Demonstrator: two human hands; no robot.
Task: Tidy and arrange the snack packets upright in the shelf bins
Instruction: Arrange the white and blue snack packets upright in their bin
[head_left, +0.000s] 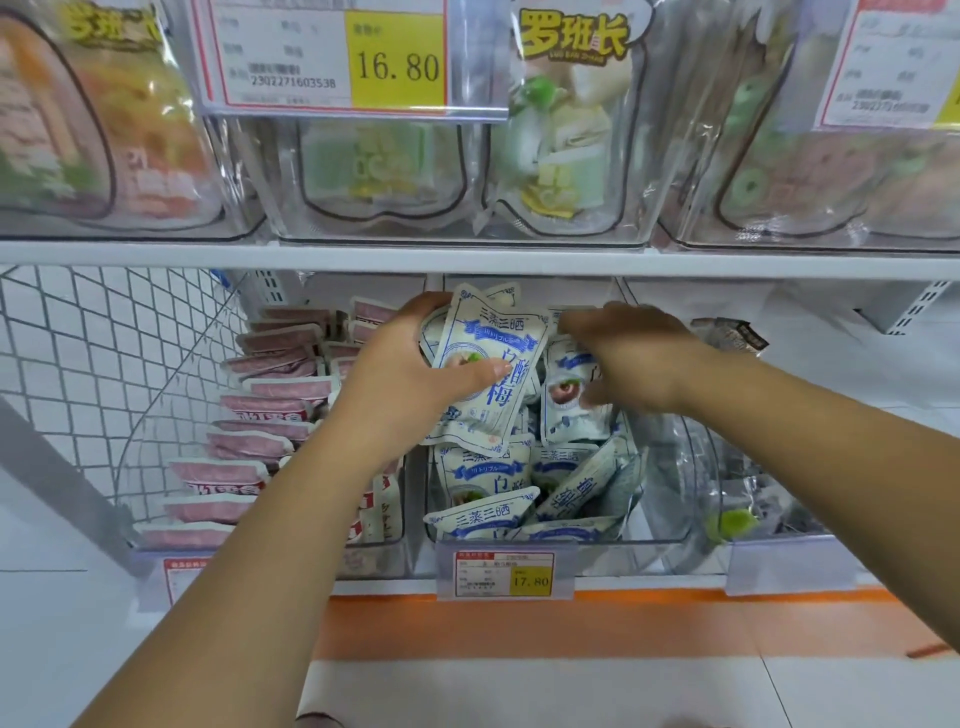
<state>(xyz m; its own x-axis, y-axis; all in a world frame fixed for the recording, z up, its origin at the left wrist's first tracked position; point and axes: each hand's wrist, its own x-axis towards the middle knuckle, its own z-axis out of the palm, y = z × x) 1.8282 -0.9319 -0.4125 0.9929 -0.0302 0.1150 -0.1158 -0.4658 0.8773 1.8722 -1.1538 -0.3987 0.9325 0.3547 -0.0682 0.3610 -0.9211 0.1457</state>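
Several white-and-blue snack packets (498, 483) lie jumbled in a clear plastic bin (670, 519) on the lower shelf. My left hand (410, 374) grips a small stack of these packets, the front packet (493, 364) upright with my thumb across its face. My right hand (628, 358), blurred, reaches into the back of the same bin over another white-and-blue packet (569, 400); whether it holds one I cannot tell.
Pink packets (270, 405) fill the bin to the left, beside a wire mesh panel (104, 364). A price tag (506, 571) reading 17.80 hangs on the bin front. Clear bins of large pouches (561, 130) stand on the upper shelf. A nearly empty bin (737, 519) sits at right.
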